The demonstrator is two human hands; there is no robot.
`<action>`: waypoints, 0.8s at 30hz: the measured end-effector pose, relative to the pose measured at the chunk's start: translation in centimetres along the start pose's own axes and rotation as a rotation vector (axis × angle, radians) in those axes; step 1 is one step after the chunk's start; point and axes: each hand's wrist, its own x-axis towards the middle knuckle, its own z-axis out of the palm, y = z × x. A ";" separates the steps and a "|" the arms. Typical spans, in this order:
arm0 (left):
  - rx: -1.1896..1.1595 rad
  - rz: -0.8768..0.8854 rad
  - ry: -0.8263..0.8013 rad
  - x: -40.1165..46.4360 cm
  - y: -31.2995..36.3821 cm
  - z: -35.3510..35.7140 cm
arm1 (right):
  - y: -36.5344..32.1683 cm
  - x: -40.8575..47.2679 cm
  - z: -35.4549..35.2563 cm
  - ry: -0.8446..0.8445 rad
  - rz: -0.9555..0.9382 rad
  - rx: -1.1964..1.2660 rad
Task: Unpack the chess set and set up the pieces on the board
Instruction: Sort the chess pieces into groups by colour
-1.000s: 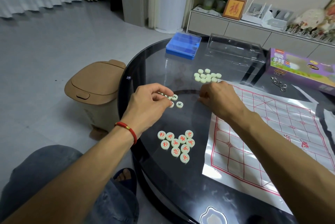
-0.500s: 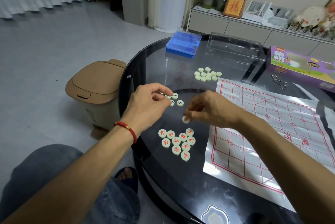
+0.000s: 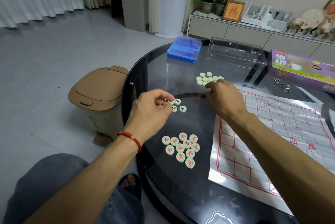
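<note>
The pieces lie sorted into three groups on the dark glass table (image 3: 145, 86), which looks like a deliberate staging before anything goes onto the board (image 3: 282, 133). The red pieces (image 3: 182, 148) sit face up in a tight cluster near the person, just left of the board's near left corner, so their characters can be read at a glance. Farther off, a small set of black pieces (image 3: 179, 105) lies under the left hand (image 3: 150, 111), whose grip is curled with thumb and fingertips drawn together over them; it appears to be pinching one, though the piece itself is mostly hidden by the fingers. The blank-side pieces (image 3: 206, 78), still face down, form the far pile, and the right hand (image 3: 224, 98) reaches into its near edge with fingers bent onto the pieces, probably to take one and turn it over; whether it has one clasped I cannot tell. The board is spread flat at the right with no pieces on it, so setup proper has not begun. The blue case (image 3: 184, 49), clear tray (image 3: 235, 51) and purple box (image 3: 301, 68) are pushed to the far side, out of the working area.
</note>
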 end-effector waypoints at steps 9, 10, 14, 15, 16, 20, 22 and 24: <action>0.006 0.008 0.016 0.2 -0.3 -0.1 | -0.2 1.5 0.7 0.031 -0.003 -0.080; 0.010 0.011 0.015 0.2 -0.4 -0.1 | -0.4 1.3 0.4 0.029 -0.021 -0.065; 0.015 0.017 0.015 0.2 -0.2 0.0 | -1.1 0.2 -0.7 -0.043 -0.092 -0.035; 0.015 0.019 0.012 0.1 -0.1 0.1 | -1.4 0.0 -0.9 -0.050 -0.101 -0.034; 0.015 0.023 0.007 0.1 -0.1 0.2 | -1.5 -0.2 -1.0 -0.043 -0.114 -0.031; 0.012 0.027 -0.001 0.0 0.0 0.3 | -1.5 -0.7 -1.8 -0.075 -0.036 0.224; 0.011 0.029 -0.003 -0.1 0.0 0.2 | -1.7 -1.0 -2.4 -0.182 0.029 0.470; 0.002 0.029 -0.011 -0.3 0.1 0.1 | -2.2 -1.6 -3.0 -0.285 0.057 0.726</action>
